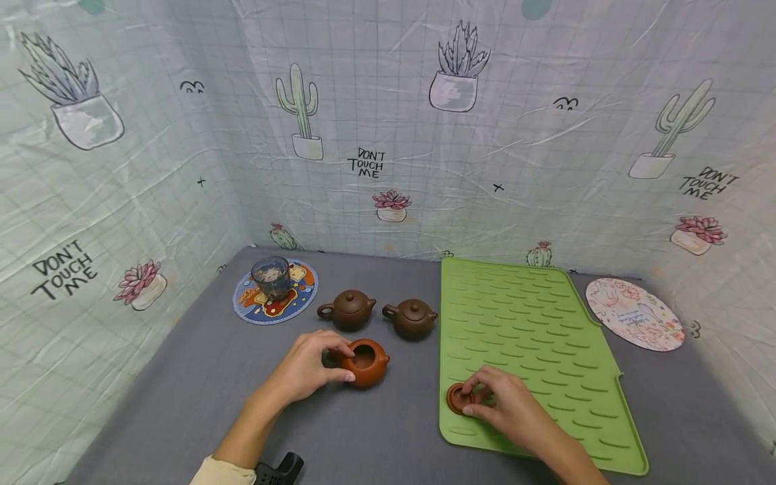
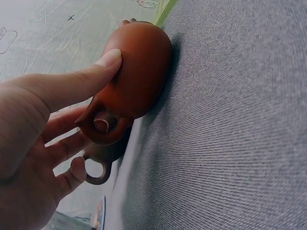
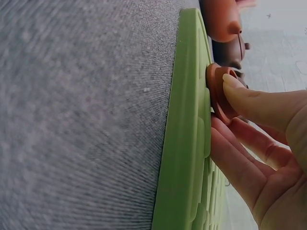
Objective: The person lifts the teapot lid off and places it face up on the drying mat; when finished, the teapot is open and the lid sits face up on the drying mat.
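Lid in the right hand, open pot in the left, roughly level across the table.
The right hand (image 1: 508,403) pinches the small reddish lid (image 1: 455,400), hollow face apparently upward, at the near-left corner of the green mat (image 1: 533,337). Slightly farther, the left hand (image 1: 310,369) grips the lidless orange teapot (image 1: 371,378), its handle-to-spout axis running from 9 to 3 o'clock. From that pot the lid lies between 3 and 4 o'clock, well apart, with the right hand nearer to it. Beyond, brown teapots stand at 11 (image 1: 351,314) and 2 o'clock (image 1: 413,323).
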`<state>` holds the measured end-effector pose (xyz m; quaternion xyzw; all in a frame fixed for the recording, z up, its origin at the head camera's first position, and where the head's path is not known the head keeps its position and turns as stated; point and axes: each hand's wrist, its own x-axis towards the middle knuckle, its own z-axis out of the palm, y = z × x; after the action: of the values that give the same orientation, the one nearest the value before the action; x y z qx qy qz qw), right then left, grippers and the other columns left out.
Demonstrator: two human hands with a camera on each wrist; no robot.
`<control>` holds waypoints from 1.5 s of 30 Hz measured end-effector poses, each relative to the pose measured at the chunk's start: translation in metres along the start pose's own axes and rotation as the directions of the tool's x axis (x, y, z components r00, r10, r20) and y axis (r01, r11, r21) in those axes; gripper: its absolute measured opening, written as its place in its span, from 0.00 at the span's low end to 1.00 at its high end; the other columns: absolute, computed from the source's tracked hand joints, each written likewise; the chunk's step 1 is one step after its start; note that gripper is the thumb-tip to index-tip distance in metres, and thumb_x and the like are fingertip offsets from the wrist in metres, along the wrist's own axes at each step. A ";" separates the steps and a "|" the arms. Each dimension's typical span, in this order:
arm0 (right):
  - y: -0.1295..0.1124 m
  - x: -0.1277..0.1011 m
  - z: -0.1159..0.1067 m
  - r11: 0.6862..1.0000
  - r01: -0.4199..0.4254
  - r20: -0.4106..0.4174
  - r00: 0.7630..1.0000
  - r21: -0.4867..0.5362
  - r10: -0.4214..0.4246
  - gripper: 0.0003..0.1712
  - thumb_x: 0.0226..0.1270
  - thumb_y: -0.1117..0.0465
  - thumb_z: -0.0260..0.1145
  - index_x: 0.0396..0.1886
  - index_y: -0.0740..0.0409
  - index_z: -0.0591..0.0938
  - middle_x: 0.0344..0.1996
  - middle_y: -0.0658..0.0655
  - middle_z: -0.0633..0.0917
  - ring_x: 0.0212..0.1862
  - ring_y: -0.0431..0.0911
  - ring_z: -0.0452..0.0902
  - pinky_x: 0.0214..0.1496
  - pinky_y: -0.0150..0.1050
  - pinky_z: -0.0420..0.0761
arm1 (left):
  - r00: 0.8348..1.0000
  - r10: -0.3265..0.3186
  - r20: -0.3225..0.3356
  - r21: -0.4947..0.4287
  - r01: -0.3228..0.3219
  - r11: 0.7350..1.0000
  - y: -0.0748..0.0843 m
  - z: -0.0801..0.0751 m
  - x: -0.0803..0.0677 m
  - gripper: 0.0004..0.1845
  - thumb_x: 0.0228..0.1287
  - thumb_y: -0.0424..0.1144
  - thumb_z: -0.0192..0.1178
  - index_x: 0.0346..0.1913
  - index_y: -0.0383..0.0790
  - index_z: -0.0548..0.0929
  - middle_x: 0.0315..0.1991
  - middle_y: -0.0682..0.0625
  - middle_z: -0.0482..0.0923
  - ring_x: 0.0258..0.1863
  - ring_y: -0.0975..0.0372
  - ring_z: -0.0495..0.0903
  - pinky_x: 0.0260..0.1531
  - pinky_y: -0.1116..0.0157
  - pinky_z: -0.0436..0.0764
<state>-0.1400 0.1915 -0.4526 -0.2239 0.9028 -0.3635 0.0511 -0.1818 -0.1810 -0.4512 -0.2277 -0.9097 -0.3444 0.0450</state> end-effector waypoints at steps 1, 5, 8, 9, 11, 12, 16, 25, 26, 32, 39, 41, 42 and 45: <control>0.000 0.000 0.000 1.000 0.003 0.001 1.000 -0.002 -0.003 0.11 0.58 0.61 0.78 0.39 0.50 0.84 0.39 0.48 0.85 0.36 0.33 0.84 0.37 0.29 0.84 | 1.000 -0.001 0.002 -0.004 0.001 1.000 0.000 0.000 0.000 0.14 0.49 0.46 0.81 0.39 0.50 0.90 0.45 0.56 0.89 0.46 0.61 0.86 0.51 0.58 0.83; 0.000 0.000 0.000 1.000 0.004 0.014 1.000 -0.001 -0.004 0.11 0.58 0.61 0.78 0.39 0.49 0.84 0.39 0.48 0.84 0.36 0.33 0.84 0.36 0.29 0.84 | 1.000 -0.007 0.005 -0.012 0.007 1.000 0.000 0.000 0.000 0.14 0.48 0.45 0.81 0.39 0.50 0.91 0.45 0.55 0.89 0.46 0.61 0.86 0.51 0.58 0.84; 0.001 0.000 -0.001 1.000 0.004 0.017 1.000 0.001 -0.004 0.12 0.58 0.61 0.78 0.39 0.49 0.84 0.39 0.47 0.84 0.36 0.33 0.84 0.36 0.29 0.84 | 1.000 -0.002 0.008 -0.010 0.002 1.000 0.001 0.000 0.000 0.14 0.49 0.45 0.81 0.39 0.50 0.90 0.45 0.55 0.89 0.46 0.61 0.86 0.51 0.59 0.84; 0.001 0.000 -0.001 1.000 0.005 0.016 1.000 0.000 -0.005 0.12 0.58 0.61 0.78 0.39 0.49 0.84 0.39 0.47 0.84 0.36 0.33 0.84 0.36 0.29 0.84 | 1.000 0.001 0.009 -0.009 0.000 1.000 0.001 0.000 0.000 0.14 0.49 0.45 0.81 0.39 0.50 0.90 0.45 0.55 0.89 0.46 0.61 0.86 0.51 0.59 0.84; 0.001 0.000 -0.001 1.000 0.010 0.012 1.000 -0.004 -0.010 0.12 0.58 0.62 0.78 0.38 0.49 0.84 0.39 0.47 0.84 0.36 0.33 0.84 0.36 0.29 0.84 | 1.000 0.001 0.013 -0.007 -0.001 1.000 0.001 0.000 0.000 0.14 0.49 0.45 0.81 0.39 0.50 0.90 0.45 0.55 0.89 0.46 0.61 0.86 0.51 0.59 0.84; 0.001 0.000 -0.001 1.000 0.013 0.010 1.000 -0.007 -0.013 0.12 0.58 0.62 0.78 0.38 0.49 0.84 0.39 0.47 0.84 0.36 0.33 0.84 0.36 0.29 0.84 | 1.000 0.002 0.014 -0.007 -0.002 1.000 0.001 0.000 0.001 0.14 0.49 0.45 0.81 0.39 0.50 0.90 0.45 0.55 0.89 0.45 0.61 0.86 0.50 0.59 0.84; 0.001 0.000 -0.001 0.999 0.031 0.004 1.000 -0.017 -0.031 0.12 0.58 0.61 0.78 0.38 0.49 0.83 0.38 0.47 0.84 0.36 0.32 0.83 0.36 0.29 0.83 | 1.000 0.003 0.013 0.000 -0.003 1.000 0.002 0.000 0.001 0.14 0.48 0.44 0.81 0.39 0.49 0.90 0.45 0.55 0.89 0.45 0.61 0.86 0.50 0.60 0.84; 0.000 0.002 -0.005 0.999 0.015 0.023 1.000 -0.036 -0.014 0.15 0.57 0.55 0.80 0.37 0.48 0.81 0.37 0.46 0.85 0.35 0.31 0.83 0.35 0.29 0.83 | 1.000 0.005 0.023 0.065 -0.006 0.998 0.008 -0.001 0.000 0.14 0.49 0.44 0.81 0.39 0.49 0.90 0.44 0.55 0.88 0.44 0.61 0.85 0.48 0.61 0.84; 0.000 0.003 -0.005 0.999 0.009 0.027 1.000 -0.034 -0.008 0.16 0.56 0.55 0.80 0.36 0.49 0.80 0.37 0.46 0.85 0.35 0.31 0.83 0.34 0.29 0.82 | 1.000 0.006 0.023 0.072 -0.007 0.997 0.009 -0.002 0.001 0.14 0.49 0.44 0.81 0.39 0.49 0.90 0.44 0.55 0.88 0.44 0.62 0.85 0.47 0.62 0.84; -0.002 0.008 -0.009 1.000 -0.005 0.054 0.999 -0.023 0.006 0.20 0.54 0.53 0.82 0.37 0.50 0.78 0.35 0.47 0.86 0.33 0.30 0.83 0.31 0.29 0.81 | 0.999 0.009 0.041 0.114 -0.014 0.993 0.011 -0.005 0.005 0.14 0.47 0.44 0.82 0.37 0.49 0.89 0.39 0.58 0.86 0.40 0.65 0.83 0.43 0.65 0.82; -0.006 0.012 -0.016 0.998 -0.047 0.109 0.993 -0.032 0.050 0.21 0.56 0.49 0.80 0.38 0.50 0.78 0.33 0.46 0.85 0.32 0.30 0.82 0.30 0.29 0.79 | 0.995 -0.006 0.098 0.147 -0.008 0.989 0.018 -0.012 0.010 0.15 0.47 0.45 0.82 0.36 0.49 0.87 0.35 0.60 0.84 0.36 0.66 0.81 0.39 0.67 0.80; -0.007 0.014 -0.018 0.998 -0.058 0.132 0.989 -0.035 0.062 0.21 0.57 0.46 0.79 0.38 0.51 0.78 0.34 0.47 0.86 0.33 0.31 0.83 0.30 0.30 0.80 | 0.992 -0.012 0.122 0.162 -0.008 0.987 0.021 -0.015 0.012 0.15 0.48 0.46 0.82 0.37 0.49 0.87 0.35 0.59 0.84 0.36 0.65 0.81 0.38 0.67 0.80; -0.008 0.016 -0.020 0.997 -0.064 0.145 0.987 -0.039 0.069 0.21 0.58 0.45 0.78 0.39 0.51 0.78 0.35 0.48 0.85 0.33 0.31 0.84 0.30 0.30 0.80 | 0.991 -0.012 0.133 0.171 -0.011 0.985 0.022 -0.017 0.013 0.15 0.48 0.47 0.81 0.37 0.48 0.88 0.35 0.58 0.84 0.35 0.65 0.81 0.37 0.67 0.79; -0.010 0.020 -0.024 0.994 -0.078 0.166 0.982 -0.077 0.090 0.23 0.60 0.40 0.75 0.41 0.50 0.79 0.38 0.50 0.86 0.34 0.33 0.85 0.30 0.30 0.80 | 0.987 -0.021 0.158 0.197 -0.011 0.980 0.027 -0.023 0.018 0.16 0.49 0.49 0.80 0.38 0.47 0.88 0.38 0.56 0.85 0.38 0.62 0.82 0.39 0.65 0.79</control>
<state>-0.1602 0.1914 -0.4270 -0.2172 0.9160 -0.3088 0.1353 -0.1876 -0.1716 -0.4133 -0.2466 -0.9406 -0.2332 -0.0061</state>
